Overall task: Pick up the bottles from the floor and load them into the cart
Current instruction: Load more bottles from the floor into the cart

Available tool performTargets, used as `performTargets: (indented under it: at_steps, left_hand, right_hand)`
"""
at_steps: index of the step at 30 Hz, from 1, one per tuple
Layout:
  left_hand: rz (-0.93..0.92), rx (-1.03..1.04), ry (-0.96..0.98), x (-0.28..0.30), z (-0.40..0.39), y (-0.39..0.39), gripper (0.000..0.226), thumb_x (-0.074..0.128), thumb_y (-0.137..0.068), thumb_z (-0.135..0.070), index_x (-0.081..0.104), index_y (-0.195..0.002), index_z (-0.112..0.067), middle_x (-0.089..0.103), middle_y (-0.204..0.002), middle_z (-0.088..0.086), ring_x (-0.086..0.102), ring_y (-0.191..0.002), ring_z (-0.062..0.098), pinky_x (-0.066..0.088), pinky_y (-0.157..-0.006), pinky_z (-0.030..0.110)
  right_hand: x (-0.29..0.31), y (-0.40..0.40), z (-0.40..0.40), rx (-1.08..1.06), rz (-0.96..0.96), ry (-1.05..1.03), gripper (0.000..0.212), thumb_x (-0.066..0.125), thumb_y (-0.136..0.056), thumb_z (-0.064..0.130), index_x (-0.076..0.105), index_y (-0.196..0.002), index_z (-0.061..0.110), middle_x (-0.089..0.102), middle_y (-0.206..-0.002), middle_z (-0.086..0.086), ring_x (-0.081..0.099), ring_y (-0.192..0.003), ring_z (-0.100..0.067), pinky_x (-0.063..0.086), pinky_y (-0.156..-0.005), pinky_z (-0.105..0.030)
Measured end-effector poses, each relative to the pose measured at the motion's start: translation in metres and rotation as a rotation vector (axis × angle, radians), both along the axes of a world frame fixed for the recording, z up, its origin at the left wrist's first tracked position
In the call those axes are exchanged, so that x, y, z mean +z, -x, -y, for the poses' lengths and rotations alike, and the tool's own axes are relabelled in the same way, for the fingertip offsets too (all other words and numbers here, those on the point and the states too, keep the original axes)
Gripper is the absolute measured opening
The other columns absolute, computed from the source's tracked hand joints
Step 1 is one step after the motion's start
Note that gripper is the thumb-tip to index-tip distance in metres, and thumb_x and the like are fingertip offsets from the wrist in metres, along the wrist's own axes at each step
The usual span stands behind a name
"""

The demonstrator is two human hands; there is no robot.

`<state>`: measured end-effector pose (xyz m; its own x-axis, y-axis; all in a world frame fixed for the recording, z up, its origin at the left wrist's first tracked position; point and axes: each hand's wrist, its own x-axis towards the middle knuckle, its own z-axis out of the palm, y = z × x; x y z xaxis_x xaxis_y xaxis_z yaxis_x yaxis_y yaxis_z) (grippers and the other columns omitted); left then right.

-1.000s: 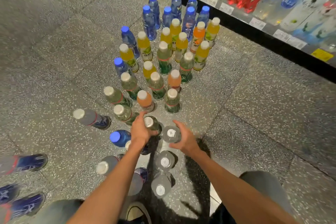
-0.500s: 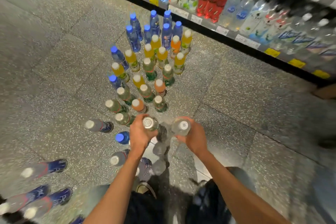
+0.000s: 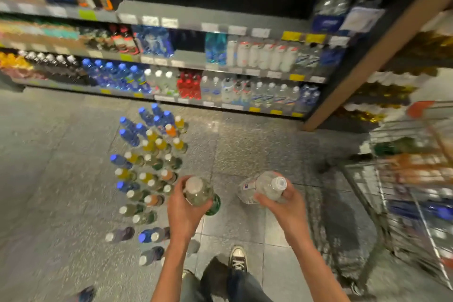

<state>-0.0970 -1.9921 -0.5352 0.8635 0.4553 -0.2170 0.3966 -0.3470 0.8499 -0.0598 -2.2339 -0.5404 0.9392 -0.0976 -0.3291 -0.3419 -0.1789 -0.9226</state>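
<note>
Holding one bottle each, both hands sit at lower centre of the single head view.

Item, left hand (image 3: pixel 182 206): fingers wrapped round a green-tinted bottle (image 3: pixel 199 193), white cap toward the camera, long axis near upright with the base pointing down at the floor.

Item, right hand (image 3: pixel 285 203): fingers curled round a clear bottle (image 3: pixel 262 189), white cap toward upper right, long axis tilted, base slanting to the left of the frame.

Item, cart (image 3: pixel 402 179): wire basket at the right edge, blurred, with some drinks already inside. It lies to the right of both hands; the right hand is the nearer, the left hand well apart from it. Judgement: the coming move is a carry rightward, the clear bottle likely arriving first.

Item, floor stock (image 3: pixel 149 162): many bottles standing in rows from centre to lower left, blue, white and a few orange caps; much of the task remains.

Item, shelves (image 3: pixel 196 56): stocked drinks across the top of the frame, blurred.

Item, shoe (image 3: pixel 237 258): one laced shoe at bottom centre on grey speckled floor (image 3: pixel 61 154).
</note>
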Motion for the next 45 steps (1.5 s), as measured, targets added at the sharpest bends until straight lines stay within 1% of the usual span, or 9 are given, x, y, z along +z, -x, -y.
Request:
performTargets:
  at_steps: [12, 18, 22, 25, 28, 33, 38, 42, 45]
  left_hand:
    - [0.2, -0.448, 0.044, 0.096, 0.16, -0.134, 0.072, 0.094, -0.057, -0.012, 0.056, -0.117, -0.028, 0.065, -0.106, -0.013, 0.06, -0.096, -0.003, 0.051, -0.073, 0.015]
    - [0.22, -0.671, 0.09, 0.112, 0.252, -0.222, 0.068, 0.093, -0.057, -0.01, 0.057, -0.113, -0.029, 0.068, -0.102, -0.008, 0.064, -0.09, 0.005, 0.05, -0.074, 0.023]
    - [0.23, -0.842, 0.108, 0.125, 0.311, -0.283, 0.067, 0.093, -0.056, -0.012, 0.058, -0.107, -0.039, 0.067, -0.1, -0.018, 0.06, -0.091, -0.008, 0.041, -0.067, 0.004]
    - [0.231, -0.901, 0.153, 0.137, 0.353, -0.327, 0.068, 0.094, -0.055, -0.014, 0.059, -0.108, -0.04, 0.068, -0.1, -0.017, 0.058, -0.09, -0.016, 0.045, -0.069, 0.006]
    - [0.253, -1.012, 0.16, 0.142, 0.388, -0.356, 0.073, 0.095, -0.056, -0.023, 0.057, -0.114, -0.047, 0.064, -0.105, -0.029, 0.057, -0.097, -0.015, 0.046, -0.075, 0.011]
    - [0.244, -1.166, 0.156, 0.148, 0.452, -0.393, 0.065, 0.093, -0.059, -0.025, 0.059, -0.109, -0.05, 0.068, -0.1, -0.025, 0.063, -0.095, -0.004, 0.05, -0.075, 0.013]
    - [0.274, -1.283, 0.071, 0.155, 0.532, -0.422, 0.062, 0.092, -0.059, -0.027, 0.055, -0.103, -0.05, 0.059, -0.1, -0.04, 0.055, -0.095, -0.017, 0.046, -0.072, 0.013]
    - [0.335, -1.319, -0.008, 0.152, 0.602, -0.445, 0.061, 0.091, -0.059, -0.035, 0.058, -0.11, -0.038, 0.067, -0.099, -0.022, 0.061, -0.094, -0.006, 0.056, -0.076, 0.021]
    - [0.321, -1.307, -0.076, 0.141, 0.655, -0.46, 0.062, 0.094, -0.056, -0.025, 0.061, -0.109, -0.031, 0.059, -0.106, -0.011, 0.058, -0.101, 0.008, 0.052, -0.09, 0.027]
  right_hand:
    - [0.104, -0.02, 0.167, -0.453, 0.195, 0.037, 0.063, 0.093, -0.066, 0.02, 0.068, -0.121, 0.038, 0.073, -0.116, 0.012, 0.068, -0.111, -0.011, 0.058, -0.09, -0.037]
    - [0.127, -0.057, 0.238, -0.675, 0.18, 0.143, 0.062, 0.094, -0.062, 0.012, 0.068, -0.112, 0.038, 0.074, -0.103, 0.018, 0.069, -0.091, 0.007, 0.054, -0.07, -0.011]
    - [0.138, -0.091, 0.282, -0.779, 0.177, 0.282, 0.068, 0.097, -0.057, 0.026, 0.068, -0.118, 0.035, 0.075, -0.107, 0.015, 0.071, -0.101, -0.008, 0.059, -0.087, -0.033]
    - [0.159, -0.118, 0.308, -0.872, 0.201, 0.304, 0.069, 0.097, -0.057, 0.021, 0.066, -0.117, 0.039, 0.073, -0.108, 0.015, 0.07, -0.101, -0.011, 0.058, -0.079, -0.023]
    - [0.17, -0.132, 0.332, -0.912, 0.197, 0.306, 0.072, 0.096, -0.06, 0.021, 0.065, -0.122, 0.039, 0.072, -0.111, 0.015, 0.068, -0.105, -0.01, 0.06, -0.077, -0.031]
    - [0.177, -0.146, 0.371, -1.051, 0.185, 0.286, 0.068, 0.096, -0.06, 0.02, 0.065, -0.115, 0.044, 0.068, -0.105, 0.024, 0.063, -0.102, 0.002, 0.056, -0.081, -0.025]
    - [0.169, -0.165, 0.434, -1.089, 0.177, 0.252, 0.067, 0.094, -0.062, 0.013, 0.069, -0.123, 0.027, 0.073, -0.107, 0.014, 0.064, -0.094, 0.015, 0.054, -0.072, -0.01]
    - [0.153, -0.196, 0.501, -1.069, 0.193, 0.261, 0.062, 0.094, -0.063, 0.013, 0.069, -0.118, 0.03, 0.07, -0.105, 0.018, 0.06, -0.091, 0.02, 0.047, -0.067, -0.002]
    - [0.141, -0.225, 0.554, -1.011, 0.174, 0.29, 0.061, 0.094, -0.064, 0.017, 0.066, -0.113, 0.039, 0.07, -0.104, 0.02, 0.063, -0.096, 0.009, 0.051, -0.076, -0.011]
